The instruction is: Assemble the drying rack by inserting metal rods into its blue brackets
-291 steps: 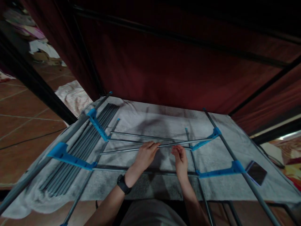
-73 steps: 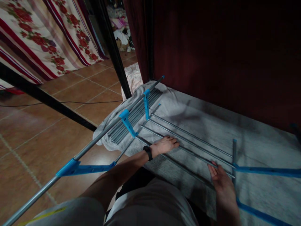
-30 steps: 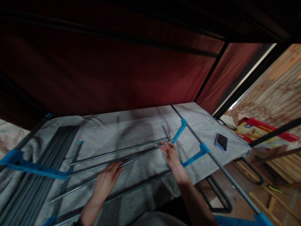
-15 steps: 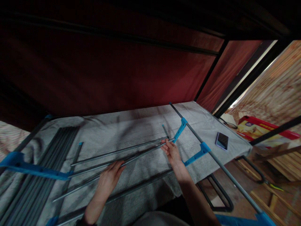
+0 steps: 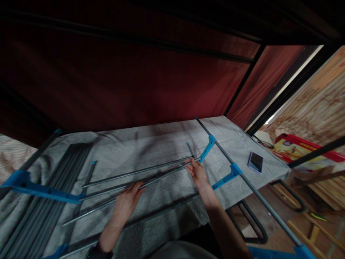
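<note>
A thin grey metal tube (image 5: 165, 176) slants across the cloth-covered surface, with both of my hands on it. My left hand (image 5: 126, 203) is closed around its middle, palm down. Near its right end, the fingers of my right hand (image 5: 198, 173) pinch the tube beside a blue plastic bracket (image 5: 207, 149). Whether the tube end sits in the bracket is hard to see. That bracket and a lower blue bracket (image 5: 228, 177) are fixed on a long grey pole (image 5: 256, 194). On the left, another blue bracket (image 5: 45, 190) spans toward the ends of neighbouring tubes.
Several grey tubes (image 5: 54, 187) lie bundled at the left on the grey cloth (image 5: 161, 136). A phone (image 5: 255, 162) rests at the right of the cloth. Beyond the edge are a red and yellow box (image 5: 299, 149) and wooden pieces (image 5: 309, 233). Red fabric (image 5: 134, 86) hangs behind.
The view has shifted very slightly. Both hands keep their hold on the tube, in nearly the same places.
</note>
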`<state>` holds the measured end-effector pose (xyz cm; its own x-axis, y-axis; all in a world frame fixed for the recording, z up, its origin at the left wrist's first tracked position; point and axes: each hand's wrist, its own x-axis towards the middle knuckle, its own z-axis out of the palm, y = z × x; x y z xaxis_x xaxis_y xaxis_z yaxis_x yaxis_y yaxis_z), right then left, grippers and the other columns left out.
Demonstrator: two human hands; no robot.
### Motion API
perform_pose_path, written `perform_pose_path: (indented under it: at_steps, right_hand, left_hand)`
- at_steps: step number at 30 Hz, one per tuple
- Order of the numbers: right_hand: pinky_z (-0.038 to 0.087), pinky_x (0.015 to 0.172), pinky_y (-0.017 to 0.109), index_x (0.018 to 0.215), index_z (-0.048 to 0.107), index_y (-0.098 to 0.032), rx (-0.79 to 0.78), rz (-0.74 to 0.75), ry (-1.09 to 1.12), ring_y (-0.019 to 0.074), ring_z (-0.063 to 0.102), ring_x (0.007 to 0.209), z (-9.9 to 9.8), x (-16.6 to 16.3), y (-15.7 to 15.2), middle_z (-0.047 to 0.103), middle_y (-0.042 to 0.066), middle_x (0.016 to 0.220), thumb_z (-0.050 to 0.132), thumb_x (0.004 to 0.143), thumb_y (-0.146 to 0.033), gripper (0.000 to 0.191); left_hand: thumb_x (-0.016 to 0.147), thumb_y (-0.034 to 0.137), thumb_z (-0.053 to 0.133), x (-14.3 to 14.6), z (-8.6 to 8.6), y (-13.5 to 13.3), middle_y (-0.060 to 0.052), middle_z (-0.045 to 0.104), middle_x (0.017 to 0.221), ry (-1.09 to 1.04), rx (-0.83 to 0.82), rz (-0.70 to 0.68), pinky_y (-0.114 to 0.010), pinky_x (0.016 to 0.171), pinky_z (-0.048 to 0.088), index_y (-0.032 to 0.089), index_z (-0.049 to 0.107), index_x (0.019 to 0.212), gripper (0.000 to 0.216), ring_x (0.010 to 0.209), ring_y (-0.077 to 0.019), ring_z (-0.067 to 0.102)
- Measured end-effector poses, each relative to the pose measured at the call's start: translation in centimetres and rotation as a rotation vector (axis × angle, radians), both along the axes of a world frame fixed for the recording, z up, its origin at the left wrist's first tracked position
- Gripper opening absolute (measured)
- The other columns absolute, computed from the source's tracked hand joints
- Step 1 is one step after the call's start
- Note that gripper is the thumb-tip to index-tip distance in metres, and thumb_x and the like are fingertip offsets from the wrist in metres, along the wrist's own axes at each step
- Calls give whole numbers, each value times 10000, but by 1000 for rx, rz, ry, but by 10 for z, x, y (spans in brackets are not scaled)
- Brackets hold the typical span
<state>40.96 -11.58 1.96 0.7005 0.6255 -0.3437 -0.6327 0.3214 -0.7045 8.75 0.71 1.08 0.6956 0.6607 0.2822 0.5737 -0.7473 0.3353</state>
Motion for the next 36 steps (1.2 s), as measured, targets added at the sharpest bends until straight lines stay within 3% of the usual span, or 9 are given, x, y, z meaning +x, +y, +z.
perform_pose_path:
  at_steps: [10, 15, 23, 36]
  right_hand:
    - [654, 681, 241, 855, 700, -220, 10, 16, 5, 143, 765, 742, -4, 1, -3, 814, 26, 865, 797, 871, -187, 103]
    - [651, 681, 242, 829, 697, -216, 12, -3, 18, 149, 767, 730, -1, 1, -2, 813, 36, 852, 833, 855, -223, 139]
    - [648, 692, 242, 860, 723, -202, -8, 11, 53, 142, 759, 726, 0, 2, 2, 805, 40, 843, 730, 907, -141, 78]
    - [662, 717, 268, 868, 693, -235, -28, 2, 13, 157, 771, 745, 0, 5, 3, 812, 24, 858, 759, 880, -169, 94]
  left_hand:
    - [1077, 492, 425, 2, 2, 1, -102, 828, 1076, 17, 50, -29, -368, 816, 634, 207, 783, 1110, 459, 926, -281, 807]
    - [1074, 443, 437, 4, 4, 1, -98, 825, 1090, 33, 35, -21, -353, 793, 628, 213, 767, 1109, 404, 915, -272, 808]
    - [1070, 413, 450, 5, 11, -2, -87, 832, 1058, 113, -16, 37, -348, 789, 608, 220, 749, 1138, 362, 906, -278, 807]
    - [1087, 519, 399, 10, 14, -1, -95, 819, 1054, -22, 40, -31, -397, 849, 625, 223, 776, 1094, 479, 924, -283, 786]
